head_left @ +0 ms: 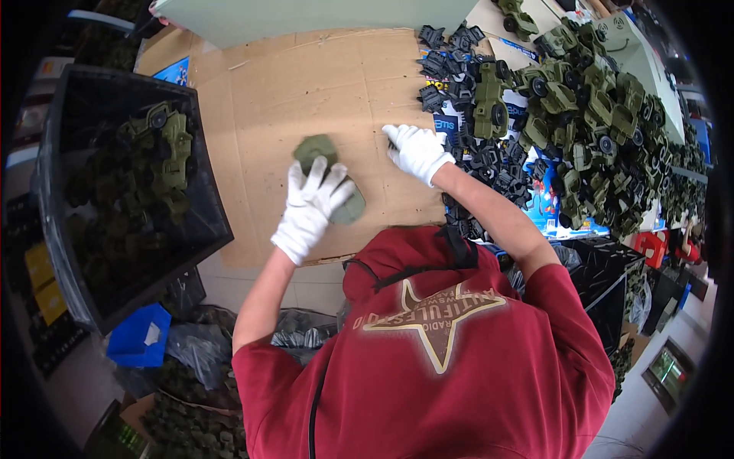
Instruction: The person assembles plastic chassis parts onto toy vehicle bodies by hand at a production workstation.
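My left hand (310, 203), in a white glove, lies over an olive-green plastic toy vehicle part (316, 148) on the cardboard. Its fingers are spread across the part, which shows blurred on both sides of the glove. To the right, my right hand (417, 151), also gloved, is closed, thumb and fingers together at the edge of the black pieces. A small dark bit shows at its fingertips, too little to name. Black plastic toy parts (489, 164) lie heaped just beyond that hand. A green toy truck (489, 99) rests on the far side of the heap.
A large pile of green toy vehicles (592, 99) covers the right side. At the left stands a black bin (206, 180) with more green toys inside. A cardboard sheet (267, 84) covers the worktop, with a pale panel (313, 21) behind it. A blue tray (141, 336) sits lower left.
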`<state>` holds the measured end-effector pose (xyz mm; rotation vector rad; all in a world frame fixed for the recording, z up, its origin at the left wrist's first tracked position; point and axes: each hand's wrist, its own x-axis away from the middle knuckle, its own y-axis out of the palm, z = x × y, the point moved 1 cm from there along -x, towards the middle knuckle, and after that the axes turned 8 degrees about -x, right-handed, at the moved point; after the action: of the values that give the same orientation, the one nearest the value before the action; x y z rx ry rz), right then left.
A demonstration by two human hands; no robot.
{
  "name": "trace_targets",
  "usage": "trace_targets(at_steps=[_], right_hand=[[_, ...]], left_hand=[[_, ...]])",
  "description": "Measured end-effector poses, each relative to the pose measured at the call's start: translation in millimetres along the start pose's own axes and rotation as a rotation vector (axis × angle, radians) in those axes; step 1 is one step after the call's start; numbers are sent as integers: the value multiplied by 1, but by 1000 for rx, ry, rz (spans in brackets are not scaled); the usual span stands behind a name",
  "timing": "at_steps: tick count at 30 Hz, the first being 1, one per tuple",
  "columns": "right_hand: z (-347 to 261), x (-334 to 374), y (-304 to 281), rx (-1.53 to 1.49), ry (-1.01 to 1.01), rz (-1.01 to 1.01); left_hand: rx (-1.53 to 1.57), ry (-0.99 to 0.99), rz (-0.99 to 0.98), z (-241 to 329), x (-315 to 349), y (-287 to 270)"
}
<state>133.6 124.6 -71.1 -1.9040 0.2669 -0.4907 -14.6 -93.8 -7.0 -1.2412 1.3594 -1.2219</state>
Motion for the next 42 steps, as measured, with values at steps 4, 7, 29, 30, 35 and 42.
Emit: trace_targets(at_steps=[4, 7, 29, 30, 35, 42], right_hand=[[50, -16, -3, -604, 188, 133], [65, -13, 0, -337, 119, 142], [16, 76, -60, -1841, -3, -272], [16, 78, -61, -1839, -6, -265], [13, 82, -71, -1739, -57, -273], [6, 75, -92, -1243, -239, -56]], left_hand=[[188, -353, 91, 24, 11, -17], [742, -965, -46, 35, -2, 8], [1800, -725, -94, 61, -43, -71], [1783, -720, -97, 62, -43, -70], [1827, -689, -47, 68, -39, -70], [1874, -672, 118, 82, -51, -64]])
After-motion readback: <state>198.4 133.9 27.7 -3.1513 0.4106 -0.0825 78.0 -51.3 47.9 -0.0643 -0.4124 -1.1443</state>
